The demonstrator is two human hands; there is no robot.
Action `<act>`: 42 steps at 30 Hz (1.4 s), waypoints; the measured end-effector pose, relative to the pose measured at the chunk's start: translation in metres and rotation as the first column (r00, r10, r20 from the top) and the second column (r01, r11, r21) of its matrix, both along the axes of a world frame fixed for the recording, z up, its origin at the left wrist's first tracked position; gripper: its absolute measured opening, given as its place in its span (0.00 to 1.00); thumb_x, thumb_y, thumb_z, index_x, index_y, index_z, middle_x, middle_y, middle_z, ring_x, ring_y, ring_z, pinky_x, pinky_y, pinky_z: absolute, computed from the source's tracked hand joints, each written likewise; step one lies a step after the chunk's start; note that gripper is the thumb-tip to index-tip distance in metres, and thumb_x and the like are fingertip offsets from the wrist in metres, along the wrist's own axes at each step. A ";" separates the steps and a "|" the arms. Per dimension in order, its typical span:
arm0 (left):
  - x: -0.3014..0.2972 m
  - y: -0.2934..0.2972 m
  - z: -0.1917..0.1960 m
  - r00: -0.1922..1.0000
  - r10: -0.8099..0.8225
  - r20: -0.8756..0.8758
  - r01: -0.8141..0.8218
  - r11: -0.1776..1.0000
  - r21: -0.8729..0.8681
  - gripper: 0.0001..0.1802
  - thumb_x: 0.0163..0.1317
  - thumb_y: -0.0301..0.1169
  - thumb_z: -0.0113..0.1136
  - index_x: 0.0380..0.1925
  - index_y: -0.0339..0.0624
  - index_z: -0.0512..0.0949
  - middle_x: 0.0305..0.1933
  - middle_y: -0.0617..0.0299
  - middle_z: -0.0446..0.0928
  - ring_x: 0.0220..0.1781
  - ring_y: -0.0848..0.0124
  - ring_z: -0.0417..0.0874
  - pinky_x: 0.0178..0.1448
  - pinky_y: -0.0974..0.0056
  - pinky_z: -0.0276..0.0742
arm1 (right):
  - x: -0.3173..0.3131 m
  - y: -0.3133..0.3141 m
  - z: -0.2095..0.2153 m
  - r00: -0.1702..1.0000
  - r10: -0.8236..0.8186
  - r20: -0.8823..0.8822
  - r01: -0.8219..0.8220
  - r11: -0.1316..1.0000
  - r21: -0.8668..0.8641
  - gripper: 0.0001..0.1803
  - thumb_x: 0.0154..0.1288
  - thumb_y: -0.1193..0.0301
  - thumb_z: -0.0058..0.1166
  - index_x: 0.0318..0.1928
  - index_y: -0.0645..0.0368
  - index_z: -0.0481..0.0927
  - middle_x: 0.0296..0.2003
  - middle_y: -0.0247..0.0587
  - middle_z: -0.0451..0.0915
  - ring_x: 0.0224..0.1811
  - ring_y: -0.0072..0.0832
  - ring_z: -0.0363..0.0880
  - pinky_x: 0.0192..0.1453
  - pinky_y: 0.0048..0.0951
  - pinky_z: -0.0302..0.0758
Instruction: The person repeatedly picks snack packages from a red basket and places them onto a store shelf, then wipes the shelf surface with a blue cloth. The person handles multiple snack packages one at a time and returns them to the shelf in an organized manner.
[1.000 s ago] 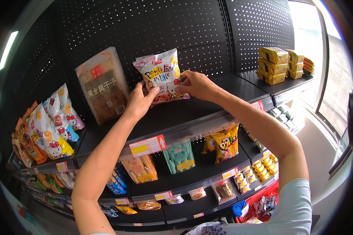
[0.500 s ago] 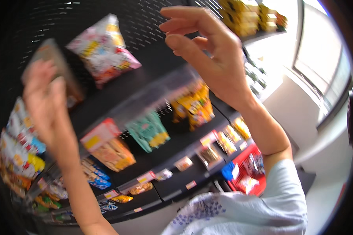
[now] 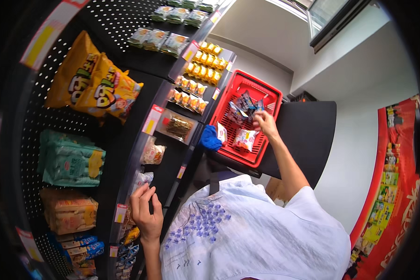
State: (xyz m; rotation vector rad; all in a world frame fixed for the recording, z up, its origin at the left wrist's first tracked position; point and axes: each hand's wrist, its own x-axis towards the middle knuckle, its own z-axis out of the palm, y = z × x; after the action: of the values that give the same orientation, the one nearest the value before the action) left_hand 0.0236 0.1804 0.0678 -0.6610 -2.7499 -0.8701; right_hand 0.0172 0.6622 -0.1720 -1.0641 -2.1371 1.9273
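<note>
My right hand (image 3: 266, 126) reaches into the red basket (image 3: 232, 86) with its fingers bent and a little apart, beside several dark blue snack packets (image 3: 239, 113). No packet shows lifted in it. Nearer me in the basket lie a white and pink packet (image 3: 245, 139) and a smaller white packet (image 3: 221, 134). My left hand (image 3: 146, 212) hovers at the shelf's front edge, half curled, fingers apart, nothing in it. Close to its fingertips is a small clear-wrapped snack packet (image 3: 143, 178).
Black shelves at left hold yellow snack bags (image 3: 100, 86), a green snack bag (image 3: 72, 158), an orange-brown pack (image 3: 70, 210) and rows of small yellow packets (image 3: 203, 65). A blue cloth-like item (image 3: 211, 138) hangs at the basket's left edge. A black tabletop (image 3: 308, 135) extends right.
The view has swung right toward the basket. My right hand has come down from the upper shelf into the basket. My left hand has left the box-like pack and dropped beside the lower shelf.
</note>
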 end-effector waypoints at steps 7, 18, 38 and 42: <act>0.010 0.007 -0.050 0.942 0.099 0.320 -0.133 0.988 0.084 0.12 0.66 0.19 0.58 0.49 0.34 0.81 0.54 0.50 0.78 0.53 0.57 0.82 0.48 0.61 0.81 | 0.076 -0.007 -0.126 0.901 -0.075 0.427 0.144 0.981 -0.131 0.20 0.73 0.70 0.53 0.61 0.67 0.74 0.48 0.48 0.82 0.41 0.39 0.88 0.30 0.40 0.90; 0.037 -0.005 -0.070 0.876 0.224 0.428 -0.239 0.971 -0.019 0.12 0.68 0.21 0.57 0.50 0.33 0.80 0.55 0.50 0.78 0.50 0.60 0.83 0.45 0.63 0.82 | 0.052 -0.031 -0.205 0.789 -0.113 0.603 0.186 0.981 -0.061 0.27 0.64 0.72 0.59 0.62 0.68 0.75 0.46 0.51 0.82 0.40 0.38 0.87 0.34 0.47 0.91; 0.042 -0.012 -0.081 0.858 0.232 0.459 -0.269 0.963 0.016 0.11 0.68 0.21 0.57 0.50 0.34 0.80 0.54 0.52 0.79 0.51 0.62 0.82 0.45 0.64 0.82 | 0.065 -0.023 -0.117 0.879 -0.236 0.414 -0.062 0.804 0.591 0.11 0.62 0.68 0.59 0.42 0.53 0.90 0.39 0.51 0.87 0.45 0.47 0.87 0.52 0.44 0.81; 0.026 -0.001 -0.083 0.859 0.155 0.487 -0.245 0.961 0.126 0.11 0.69 0.22 0.58 0.49 0.34 0.80 0.54 0.53 0.80 0.48 0.64 0.84 0.45 0.65 0.82 | 0.065 -0.014 -0.035 0.973 -0.144 0.178 0.010 0.804 0.594 0.09 0.60 0.75 0.58 0.39 0.55 0.89 0.37 0.45 0.88 0.43 0.37 0.88 0.51 0.36 0.81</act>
State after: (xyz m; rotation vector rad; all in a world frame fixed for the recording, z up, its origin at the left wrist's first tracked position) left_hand 0.0497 0.1791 -0.0147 -0.1247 -3.0181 -1.3689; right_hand 0.0818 0.6482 -0.2071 -1.2220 -2.4982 1.0019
